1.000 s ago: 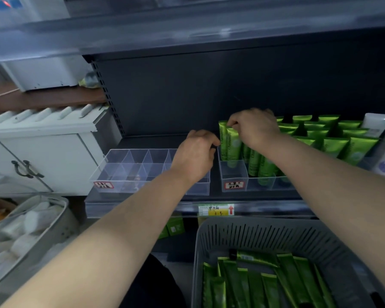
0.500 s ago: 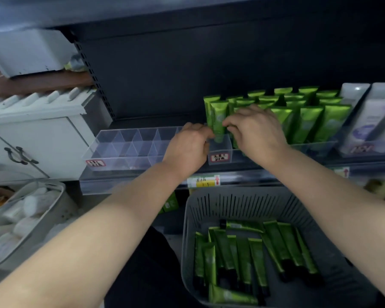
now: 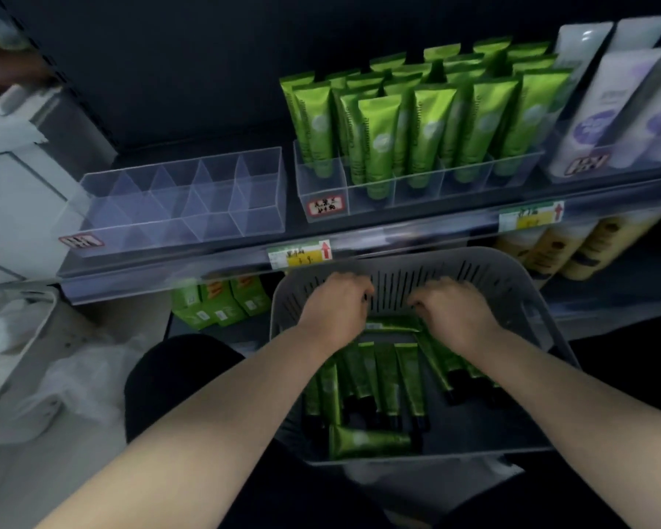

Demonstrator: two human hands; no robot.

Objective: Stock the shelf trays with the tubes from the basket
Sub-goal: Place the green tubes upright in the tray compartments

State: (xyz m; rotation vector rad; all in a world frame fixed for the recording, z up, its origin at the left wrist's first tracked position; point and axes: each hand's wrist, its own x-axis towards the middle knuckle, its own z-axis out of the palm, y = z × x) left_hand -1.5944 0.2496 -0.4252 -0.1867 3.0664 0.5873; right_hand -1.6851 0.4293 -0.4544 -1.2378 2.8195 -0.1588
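Inside basket (image 3: 519, 295) walls: left hand (image 3: 332, 311), right hand (image 3: 455, 315).

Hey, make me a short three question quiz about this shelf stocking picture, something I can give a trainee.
1. True or false: the clear divided tray on the left holds no tubes.
2. Where are the left hand and the right hand? A: inside the grey basket. B: on the clear divided tray. C: down at the person's sides.
3. Fill in the blank: the green tubes in the right tray stand ____, while the basket's tubes lie flat.
Key: 1 true; 2 A; 3 upright.
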